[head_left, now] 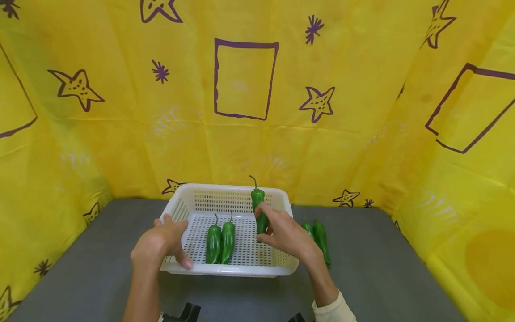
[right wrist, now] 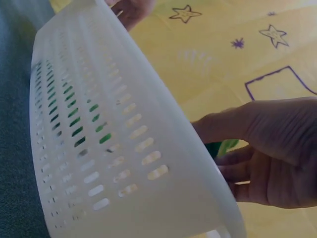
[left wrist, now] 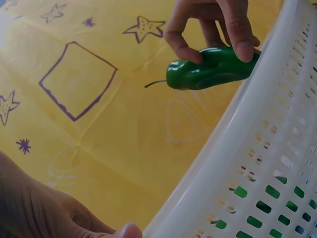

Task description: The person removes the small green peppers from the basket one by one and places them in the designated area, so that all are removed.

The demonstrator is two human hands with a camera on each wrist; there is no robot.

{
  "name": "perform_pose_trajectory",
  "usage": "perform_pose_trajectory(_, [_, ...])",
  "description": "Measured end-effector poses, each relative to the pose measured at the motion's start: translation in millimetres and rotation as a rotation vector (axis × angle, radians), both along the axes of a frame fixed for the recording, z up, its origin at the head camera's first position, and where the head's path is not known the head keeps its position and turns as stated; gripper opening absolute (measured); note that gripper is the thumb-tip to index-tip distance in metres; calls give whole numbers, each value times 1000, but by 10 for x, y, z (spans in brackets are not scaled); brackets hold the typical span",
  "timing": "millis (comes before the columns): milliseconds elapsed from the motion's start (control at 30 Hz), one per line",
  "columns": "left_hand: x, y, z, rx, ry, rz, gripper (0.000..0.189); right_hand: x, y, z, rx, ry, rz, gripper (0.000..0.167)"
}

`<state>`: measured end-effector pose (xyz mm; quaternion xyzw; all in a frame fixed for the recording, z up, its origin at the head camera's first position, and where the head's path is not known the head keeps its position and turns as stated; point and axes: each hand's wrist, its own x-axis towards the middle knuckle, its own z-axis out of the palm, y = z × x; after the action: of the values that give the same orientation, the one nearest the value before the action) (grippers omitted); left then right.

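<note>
My right hand (head_left: 281,230) pinches a long green chili pepper (head_left: 258,197) near its lower end, stem up, over the right part of a white plastic basket (head_left: 225,269). In the left wrist view that pepper (left wrist: 213,69) shows beyond the basket rim (left wrist: 213,148), between thumb and fingers. Two more green chili peppers (head_left: 220,243) lie side by side on the basket floor, stems toward the back. My left hand (head_left: 161,241) holds the basket at its near left corner, the thumb on the front rim and the fingers over the left side.
Right of the basket, beyond my right wrist, other green chili peppers (head_left: 320,239) lie on the dark grey table (head_left: 378,268). A yellow cloth (head_left: 241,147) with purple drawings hangs behind the table and along both sides.
</note>
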<state>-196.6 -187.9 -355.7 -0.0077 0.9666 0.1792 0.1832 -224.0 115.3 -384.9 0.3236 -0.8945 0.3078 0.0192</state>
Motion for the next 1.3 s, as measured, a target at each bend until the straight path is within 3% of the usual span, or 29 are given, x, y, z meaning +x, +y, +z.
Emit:
perform_pose_trajectory(333, [16,-5,10,13,-3,8,128,4,50,36,17,-12,-35,23])
perform_pose_trajectory(767, [7,-2,17,25,-22,31,138,8,92,85,-46,-117,-112,28])
perform_pose_trajectory(1033, [9,-10,11,22,-16,24,136,15,85,103,-137,-203,-210,50])
perform_pose_trajectory(1300, [8,-6,-3,24,-6,14,135,-13,116,97,-166,-173,-250,31])
